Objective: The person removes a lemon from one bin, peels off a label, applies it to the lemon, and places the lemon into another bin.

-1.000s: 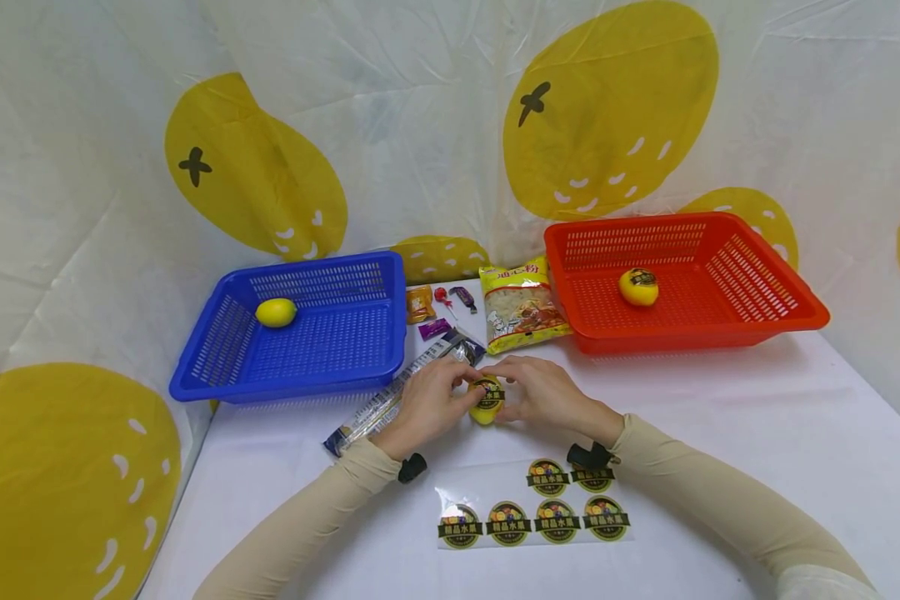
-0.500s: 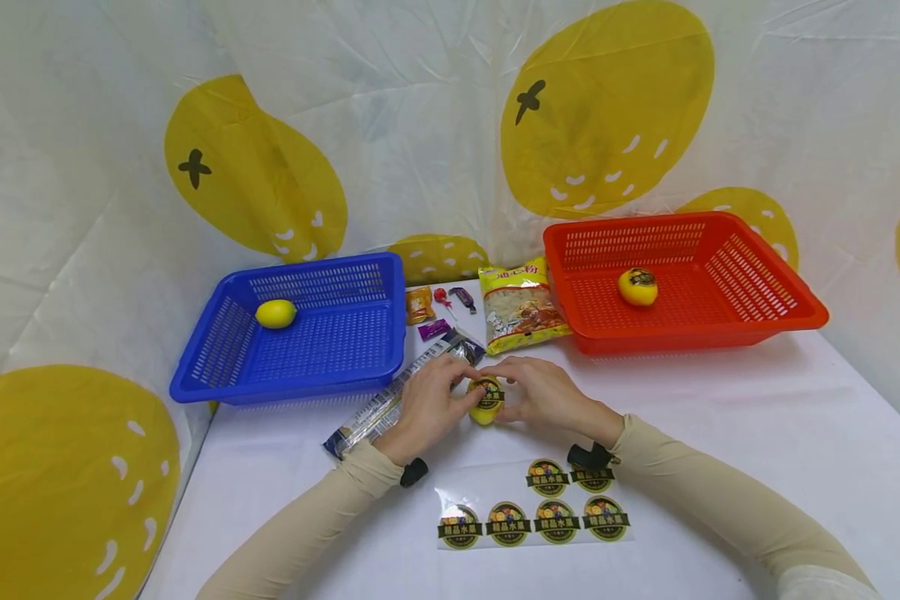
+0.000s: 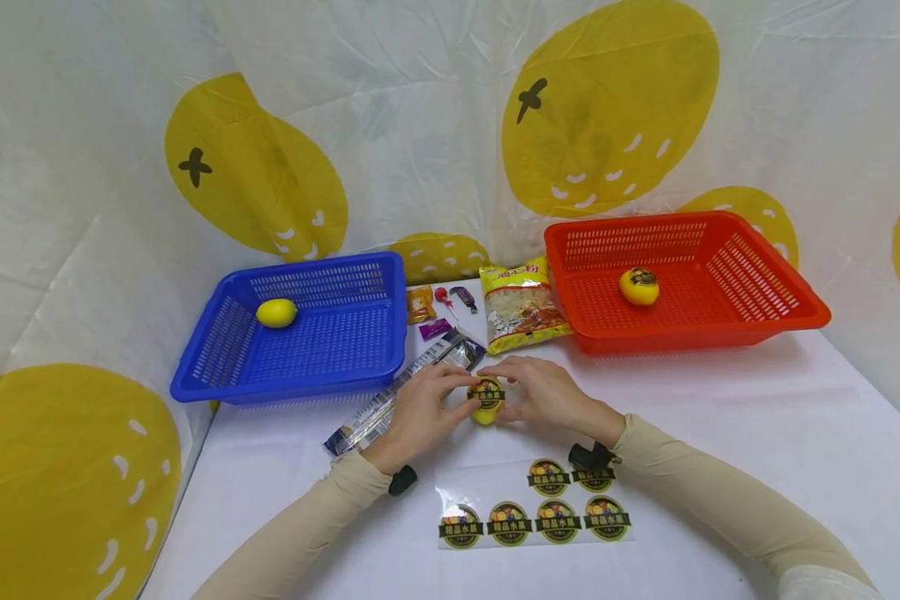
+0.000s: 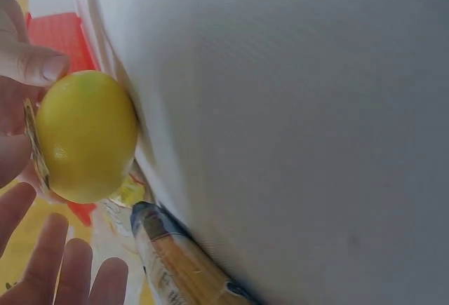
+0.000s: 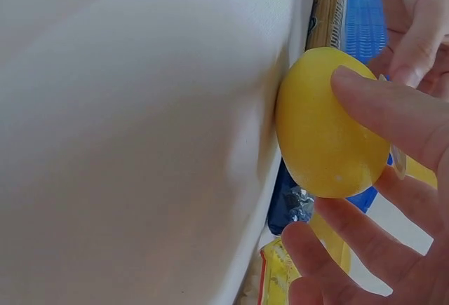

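Note:
A yellow lemon (image 3: 485,412) stands on the white table in front of me, a round black-and-gold sticker (image 3: 487,393) on its near face. My right hand (image 3: 543,392) pinches the lemon; in the right wrist view its thumb (image 5: 379,109) lies across the fruit, fingers beneath. My left hand (image 3: 423,408) is at the other side, thumb tip at the sticker's left edge. In the left wrist view its fingers (image 4: 49,263) are spread and fairly straight, and the sticker's edge (image 4: 35,144) stands slightly off the lemon's curve. A clear sheet (image 3: 480,479) with several such stickers lies nearer me.
A blue basket (image 3: 285,387) at the left holds a plain lemon (image 3: 276,313). A red basket (image 3: 690,333) at the right holds a stickered lemon (image 3: 639,287). Between them lie a yellow food bag (image 3: 525,308), small candies (image 3: 420,304) and a long packet (image 3: 375,412).
My left hand has shifted slightly left, its thumb moving from the middle of the sticker toward its left edge. The right hand and the lemon have stayed in place.

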The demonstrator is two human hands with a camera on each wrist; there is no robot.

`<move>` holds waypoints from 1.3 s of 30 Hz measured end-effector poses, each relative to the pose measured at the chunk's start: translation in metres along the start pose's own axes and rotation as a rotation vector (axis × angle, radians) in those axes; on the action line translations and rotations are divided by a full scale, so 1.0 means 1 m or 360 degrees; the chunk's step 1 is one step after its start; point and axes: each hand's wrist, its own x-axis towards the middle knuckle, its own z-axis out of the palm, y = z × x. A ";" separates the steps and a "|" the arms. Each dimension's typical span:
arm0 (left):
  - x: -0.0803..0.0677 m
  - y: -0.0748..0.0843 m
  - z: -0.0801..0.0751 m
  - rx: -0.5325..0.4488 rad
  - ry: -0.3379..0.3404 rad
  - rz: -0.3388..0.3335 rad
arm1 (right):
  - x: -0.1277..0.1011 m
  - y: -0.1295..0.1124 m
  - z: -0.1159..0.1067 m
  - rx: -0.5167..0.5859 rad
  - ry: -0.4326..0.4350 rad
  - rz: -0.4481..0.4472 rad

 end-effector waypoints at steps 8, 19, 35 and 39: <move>0.001 0.001 0.000 0.0030 -0.0089 -0.0059 | -0.001 0.001 0.000 0.0003 0.0014 -0.0032; 0.003 0.000 0.002 0.0037 -0.0107 -0.0126 | -0.004 0.004 -0.006 0.0131 0.0025 -0.0002; 0.004 0.002 0.000 0.0033 -0.0090 -0.0095 | -0.005 0.002 0.002 0.0015 0.0417 -0.0167; 0.004 0.002 0.000 0.0029 -0.0101 -0.0102 | -0.005 -0.001 0.001 -0.0026 0.0416 -0.0174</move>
